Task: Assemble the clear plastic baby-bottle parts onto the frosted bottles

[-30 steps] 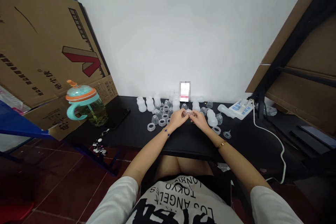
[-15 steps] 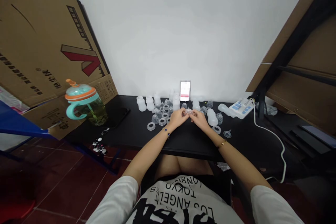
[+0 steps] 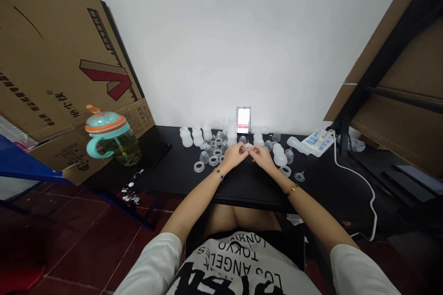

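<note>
My left hand (image 3: 236,154) and my right hand (image 3: 263,156) meet above the black table, both closed. Between their fingertips they grip a whitish, translucent bottle ring (image 3: 248,146); a small clear tip seems to rise from it, perhaps a nipple. Just right of my right hand lies a frosted baby bottle (image 3: 279,155) on its side, with a loose ring (image 3: 285,171) and a clear silicone nipple (image 3: 299,176) nearer me. Left of my left hand are several loose rings, among them a white ring (image 3: 199,167), and clear domed caps (image 3: 204,157).
Frosted bottles (image 3: 186,137) stand along the wall, near a phone with a lit screen (image 3: 243,120). A lidded drink jug (image 3: 114,136) and a dark flat device (image 3: 155,154) are at left. A white power strip (image 3: 318,142) with its cable (image 3: 360,177) lies at right.
Almost nothing differs. Both hands stay in the same place with the ring between them, and only the fingers seem to have shifted slightly.
</note>
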The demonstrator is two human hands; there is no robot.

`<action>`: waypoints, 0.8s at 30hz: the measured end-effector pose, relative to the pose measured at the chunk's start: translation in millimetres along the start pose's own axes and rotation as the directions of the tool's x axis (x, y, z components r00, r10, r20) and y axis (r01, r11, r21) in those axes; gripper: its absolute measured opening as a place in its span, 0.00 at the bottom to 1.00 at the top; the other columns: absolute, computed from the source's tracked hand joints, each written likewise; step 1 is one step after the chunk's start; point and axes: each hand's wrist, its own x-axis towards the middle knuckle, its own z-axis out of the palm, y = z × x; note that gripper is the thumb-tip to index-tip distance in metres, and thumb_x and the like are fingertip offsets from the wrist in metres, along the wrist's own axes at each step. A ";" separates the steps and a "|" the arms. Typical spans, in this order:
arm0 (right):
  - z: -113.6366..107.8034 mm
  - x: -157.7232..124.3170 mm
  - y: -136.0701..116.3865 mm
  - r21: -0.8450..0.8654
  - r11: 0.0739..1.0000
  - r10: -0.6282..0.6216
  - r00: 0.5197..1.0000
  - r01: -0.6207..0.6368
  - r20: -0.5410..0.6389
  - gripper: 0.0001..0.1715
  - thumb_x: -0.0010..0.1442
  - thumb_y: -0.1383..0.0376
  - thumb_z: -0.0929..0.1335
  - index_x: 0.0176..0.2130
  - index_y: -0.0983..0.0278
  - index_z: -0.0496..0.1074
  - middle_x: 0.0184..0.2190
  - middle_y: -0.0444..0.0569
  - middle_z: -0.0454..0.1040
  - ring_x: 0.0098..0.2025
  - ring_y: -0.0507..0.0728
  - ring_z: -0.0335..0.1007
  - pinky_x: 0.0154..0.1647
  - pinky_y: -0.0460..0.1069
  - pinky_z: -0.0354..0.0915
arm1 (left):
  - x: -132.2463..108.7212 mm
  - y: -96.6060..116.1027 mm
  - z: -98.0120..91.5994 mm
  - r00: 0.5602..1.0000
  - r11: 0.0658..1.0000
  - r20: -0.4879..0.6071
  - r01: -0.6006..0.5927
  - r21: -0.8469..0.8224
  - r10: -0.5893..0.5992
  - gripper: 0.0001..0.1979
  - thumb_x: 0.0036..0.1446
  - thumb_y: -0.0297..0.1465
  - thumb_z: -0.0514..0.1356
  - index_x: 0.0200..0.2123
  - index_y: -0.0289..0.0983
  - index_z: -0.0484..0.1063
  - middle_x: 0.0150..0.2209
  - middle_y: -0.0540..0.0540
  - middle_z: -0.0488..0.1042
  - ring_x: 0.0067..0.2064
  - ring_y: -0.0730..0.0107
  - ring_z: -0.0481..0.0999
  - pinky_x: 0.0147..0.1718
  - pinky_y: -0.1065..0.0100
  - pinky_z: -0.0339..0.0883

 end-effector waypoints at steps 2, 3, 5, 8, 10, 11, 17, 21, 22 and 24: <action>-0.3 -0.1 -0.6 -0.009 1.000 -0.006 1.000 0.006 -0.002 0.13 0.60 0.53 0.65 0.33 0.59 0.69 0.18 0.39 0.69 0.22 0.55 0.72 0.27 0.48 0.62 | -0.2 -0.2 0.2 1.000 1.000 -0.006 -0.005 -0.005 0.005 0.04 0.58 0.34 0.60 0.33 0.39 0.72 0.29 0.51 0.76 0.31 0.68 0.74 0.31 0.70 0.59; -0.4 -0.1 -0.8 -0.013 1.000 -0.007 1.000 0.007 -0.003 0.13 0.60 0.53 0.65 0.33 0.60 0.69 0.18 0.39 0.69 0.22 0.55 0.72 0.27 0.47 0.62 | -0.2 -0.3 0.2 1.000 1.000 -0.006 -0.005 -0.006 0.005 0.04 0.58 0.33 0.60 0.33 0.39 0.72 0.29 0.51 0.76 0.31 0.68 0.74 0.31 0.70 0.59; -0.5 -0.1 -1.1 -0.024 1.000 -0.007 1.000 0.007 -0.008 0.12 0.59 0.54 0.65 0.33 0.60 0.69 0.18 0.39 0.68 0.22 0.55 0.71 0.26 0.47 0.61 | -0.2 -0.5 0.3 1.000 1.000 -0.005 -0.007 -0.003 0.007 0.04 0.58 0.33 0.60 0.33 0.39 0.72 0.29 0.51 0.76 0.31 0.68 0.74 0.31 0.70 0.59; -0.3 0.1 -1.0 -0.039 0.999 -0.007 1.000 0.006 -0.017 0.12 0.59 0.54 0.66 0.32 0.60 0.69 0.18 0.39 0.68 0.22 0.55 0.70 0.26 0.47 0.61 | -0.1 -0.8 0.3 1.000 1.000 -0.012 -0.021 0.010 0.021 0.04 0.58 0.33 0.60 0.33 0.39 0.72 0.30 0.51 0.76 0.32 0.68 0.74 0.31 0.70 0.59; -0.1 0.1 -0.8 -0.048 0.999 -0.008 1.000 0.007 -0.023 0.12 0.60 0.54 0.66 0.32 0.60 0.69 0.18 0.39 0.68 0.23 0.55 0.70 0.27 0.47 0.61 | 0.0 -0.9 0.4 1.000 1.000 -0.016 -0.023 0.011 0.023 0.04 0.58 0.33 0.60 0.34 0.39 0.72 0.30 0.51 0.76 0.32 0.68 0.74 0.31 0.70 0.60; -0.1 0.0 -0.6 -0.052 0.999 -0.008 1.000 0.007 -0.026 0.12 0.60 0.54 0.66 0.32 0.60 0.70 0.18 0.39 0.67 0.23 0.55 0.69 0.27 0.47 0.61 | 0.0 -0.8 0.4 1.000 1.000 -0.015 -0.019 0.010 0.019 0.04 0.58 0.33 0.60 0.34 0.39 0.72 0.30 0.51 0.76 0.32 0.68 0.74 0.31 0.70 0.60; -0.1 -0.8 -0.9 -0.073 0.997 -0.004 0.999 0.002 -0.037 0.12 0.60 0.54 0.66 0.32 0.59 0.70 0.17 0.39 0.66 0.23 0.55 0.68 0.27 0.48 0.60 | 0.3 0.4 0.3 1.000 1.000 -0.007 -0.003 0.009 0.003 0.04 0.58 0.33 0.60 0.35 0.39 0.73 0.30 0.50 0.77 0.32 0.68 0.74 0.33 0.70 0.61; -0.4 -1.3 -2.5 -0.082 0.997 -0.003 0.999 -0.001 -0.040 0.12 0.60 0.54 0.66 0.32 0.59 0.70 0.16 0.39 0.66 0.23 0.55 0.68 0.27 0.48 0.59 | 0.0 0.5 0.1 1.000 1.000 -0.009 -0.009 0.026 0.010 0.05 0.59 0.34 0.59 0.35 0.40 0.73 0.30 0.50 0.77 0.33 0.67 0.75 0.33 0.69 0.62; -0.4 -1.4 -2.9 -0.084 0.996 -0.003 0.999 -0.001 -0.042 0.12 0.60 0.54 0.66 0.32 0.59 0.70 0.16 0.39 0.66 0.23 0.55 0.68 0.27 0.48 0.59 | 0.0 0.4 0.1 1.000 1.000 -0.010 -0.012 0.026 0.012 0.05 0.59 0.34 0.59 0.35 0.40 0.73 0.30 0.50 0.77 0.33 0.67 0.75 0.33 0.69 0.62; -0.2 -1.6 -3.4 -0.086 0.996 -0.005 0.999 0.001 -0.045 0.13 0.60 0.54 0.66 0.32 0.59 0.70 0.17 0.39 0.66 0.23 0.55 0.68 0.27 0.48 0.59 | 0.0 -0.1 0.3 1.000 1.000 -0.010 -0.013 0.022 0.013 0.05 0.59 0.34 0.59 0.35 0.39 0.73 0.30 0.50 0.76 0.32 0.67 0.75 0.33 0.70 0.61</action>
